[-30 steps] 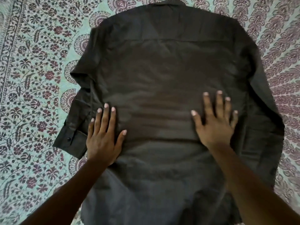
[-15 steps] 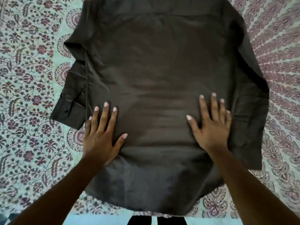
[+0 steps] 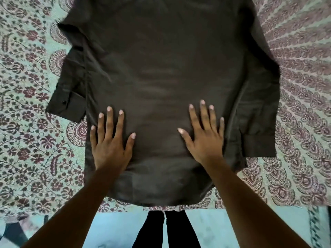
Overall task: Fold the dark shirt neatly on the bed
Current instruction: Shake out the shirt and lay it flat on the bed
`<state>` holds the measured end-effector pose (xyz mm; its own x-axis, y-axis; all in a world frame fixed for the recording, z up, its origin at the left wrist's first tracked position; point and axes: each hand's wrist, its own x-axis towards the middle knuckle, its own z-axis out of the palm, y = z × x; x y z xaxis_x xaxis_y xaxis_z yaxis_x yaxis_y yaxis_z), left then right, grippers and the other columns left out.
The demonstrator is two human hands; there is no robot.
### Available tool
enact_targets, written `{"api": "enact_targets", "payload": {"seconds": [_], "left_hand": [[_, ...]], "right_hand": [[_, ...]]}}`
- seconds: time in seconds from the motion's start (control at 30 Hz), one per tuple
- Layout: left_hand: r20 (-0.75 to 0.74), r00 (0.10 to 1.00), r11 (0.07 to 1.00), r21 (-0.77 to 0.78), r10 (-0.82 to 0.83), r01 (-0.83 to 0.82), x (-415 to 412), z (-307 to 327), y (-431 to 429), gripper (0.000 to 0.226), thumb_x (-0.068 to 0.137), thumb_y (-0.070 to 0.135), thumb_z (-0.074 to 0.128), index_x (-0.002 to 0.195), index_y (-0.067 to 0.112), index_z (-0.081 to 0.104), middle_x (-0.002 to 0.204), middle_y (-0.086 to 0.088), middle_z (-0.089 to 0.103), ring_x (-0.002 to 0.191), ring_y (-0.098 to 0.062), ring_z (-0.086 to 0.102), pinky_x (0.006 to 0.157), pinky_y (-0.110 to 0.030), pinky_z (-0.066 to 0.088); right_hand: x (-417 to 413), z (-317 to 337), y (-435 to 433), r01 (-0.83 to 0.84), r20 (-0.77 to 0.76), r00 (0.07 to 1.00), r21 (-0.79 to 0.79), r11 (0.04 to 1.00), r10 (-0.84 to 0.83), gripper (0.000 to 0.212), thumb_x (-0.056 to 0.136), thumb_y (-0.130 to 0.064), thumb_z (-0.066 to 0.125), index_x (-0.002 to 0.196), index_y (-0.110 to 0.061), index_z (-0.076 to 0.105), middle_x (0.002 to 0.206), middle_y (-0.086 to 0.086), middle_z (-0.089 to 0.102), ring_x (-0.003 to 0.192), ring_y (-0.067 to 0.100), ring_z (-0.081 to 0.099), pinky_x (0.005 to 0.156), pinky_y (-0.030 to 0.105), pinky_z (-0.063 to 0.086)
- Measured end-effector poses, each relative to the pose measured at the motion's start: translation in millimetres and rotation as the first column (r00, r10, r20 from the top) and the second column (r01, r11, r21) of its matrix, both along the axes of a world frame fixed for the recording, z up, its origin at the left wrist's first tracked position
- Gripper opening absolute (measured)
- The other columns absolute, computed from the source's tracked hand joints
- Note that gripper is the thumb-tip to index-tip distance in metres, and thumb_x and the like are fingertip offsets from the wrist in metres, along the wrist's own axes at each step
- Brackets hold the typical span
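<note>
Pressing the dark shirt [image 3: 161, 68], both hands [image 3: 109, 146] lie flat.

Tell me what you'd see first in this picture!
A big dark shirt lies spread out in the middle. The left hand and right hand press flat on its lower part. All around is a flowery green and maroon bedspread.

Dark shirt [image 3: 161, 68] on patterned bedspread [image 3: 26, 122]
</note>
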<state>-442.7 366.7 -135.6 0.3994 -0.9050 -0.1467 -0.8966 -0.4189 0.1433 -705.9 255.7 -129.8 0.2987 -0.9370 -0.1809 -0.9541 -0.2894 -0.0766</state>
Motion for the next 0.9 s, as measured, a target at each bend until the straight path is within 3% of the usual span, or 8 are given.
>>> {"api": "enact_targets", "payload": {"seconds": [0.13, 0.27, 0.4, 0.53, 0.63, 0.7, 0.83, 0.9], "left_hand": [[-0.038, 0.999, 0.999, 0.048, -0.001, 0.003, 1.0, 9.5, 15.7, 0.075, 0.102, 0.06, 0.028, 0.167, 0.027, 0.01, 0.176, -0.002, 0.0, 0.161, -0.031, 0.006, 0.126, -0.059, 0.018], [-0.108, 0.99, 0.99, 0.099, -0.087, 0.098, -9.2, 19.4, 15.4, 0.081, 0.098, 0.064, 0.032, 0.166, 0.027, 0.011, 0.176, 0.001, -0.003, 0.162, -0.032, 0.002, 0.125, -0.061, 0.02], [-0.153, 0.98, 0.98, 0.134, -0.129, 0.15, -23.6, 13.1, 25.7, 0.084, 0.093, 0.072, 0.028, 0.166, 0.036, 0.005, 0.175, 0.004, -0.007, 0.162, -0.029, 0.001, 0.124, -0.064, 0.018], [-0.131, 0.985, 0.978, 0.159, -0.114, 0.135, -27.3, 6.4, 25.1, 0.085, 0.093, 0.074, 0.026, 0.166, 0.034, 0.009, 0.176, 0.001, -0.001, 0.161, -0.034, 0.007, 0.119, -0.068, 0.021], [-0.154, 0.98, 0.975, 0.168, -0.123, 0.149, -24.8, 5.2, 23.6, 0.086, 0.092, 0.076, 0.022, 0.166, 0.034, 0.008, 0.175, 0.0, -0.002, 0.16, -0.035, 0.005, 0.119, -0.07, 0.018], [-0.162, 0.979, 0.975, 0.161, -0.126, 0.152, -23.7, 4.1, 23.1, 0.087, 0.091, 0.077, 0.02, 0.166, 0.035, 0.005, 0.175, 0.0, -0.004, 0.161, -0.035, 0.002, 0.12, -0.07, 0.016], [-0.171, 0.978, 0.973, 0.175, -0.12, 0.15, -23.8, 3.2, 21.9, 0.088, 0.091, 0.078, 0.02, 0.165, 0.034, 0.006, 0.175, -0.001, -0.003, 0.16, -0.036, 0.003, 0.119, -0.071, 0.017], [-0.17, 0.978, 0.973, 0.174, -0.12, 0.15, -24.1, 5.6, 22.4, 0.087, 0.091, 0.077, 0.02, 0.165, 0.033, 0.009, 0.175, -0.002, -0.001, 0.16, -0.036, 0.005, 0.119, -0.071, 0.018]], "right_hand": [[-46.2, 19.3, 15.5, 0.075, 0.053, 0.995, 0.082, 0.994, -0.079, 0.074, 0.1, -0.069, 0.029, 0.164, -0.034, 0.02, 0.174, 0.0, 0.007, 0.16, 0.024, 0.012, 0.125, 0.055, 0.02], [-65.1, 47.6, 32.5, 0.323, 0.293, 0.907, -0.021, 0.946, -0.303, 0.048, 0.105, -0.044, 0.044, 0.137, -0.009, 0.057, 0.147, 0.02, 0.047, 0.13, 0.041, 0.05, 0.105, 0.046, 0.045], [-75.2, 48.6, 58.0, 0.724, 0.037, 0.678, 0.142, 0.675, -0.734, 0.054, 0.101, -0.044, 0.055, 0.135, -0.005, 0.042, 0.138, 0.028, 0.041, 0.126, 0.049, 0.045, 0.1, 0.061, 0.042], [-82.3, 39.2, 61.6, 0.711, 0.32, 0.54, 0.321, 0.626, -0.778, 0.047, 0.096, -0.023, 0.07, 0.131, -0.003, 0.045, 0.128, 0.024, 0.059, 0.121, 0.042, 0.056, 0.102, 0.052, 0.041], [-89.7, 39.5, 68.4, 0.79, 0.433, 0.5, 0.127, 0.599, -0.75, 0.028, 0.1, -0.017, 0.061, 0.118, 0.004, 0.059, 0.113, 0.026, 0.066, 0.109, 0.043, 0.062, 0.095, 0.051, 0.045], [-96.4, 40.5, 76.5, 0.858, 0.443, 0.45, 0.029, 0.514, -0.776, 0.023, 0.099, -0.02, 0.058, 0.11, 0.001, 0.06, 0.108, 0.024, 0.066, 0.103, 0.042, 0.063, 0.09, 0.053, 0.045], [-104.4, 39.1, 80.4, 0.91, 0.395, 0.305, 0.147, 0.387, -0.867, 0.018, 0.097, -0.014, 0.06, 0.111, -0.003, 0.055, 0.115, 0.022, 0.06, 0.114, 0.044, 0.056, 0.091, 0.056, 0.043], [-98.1, 41.3, 77.9, 0.913, 0.299, 0.371, 0.056, 0.404, -0.879, 0.032, 0.092, -0.016, 0.063, 0.121, -0.009, 0.052, 0.126, 0.022, 0.053, 0.12, 0.046, 0.049, 0.091, 0.059, 0.043]]}}
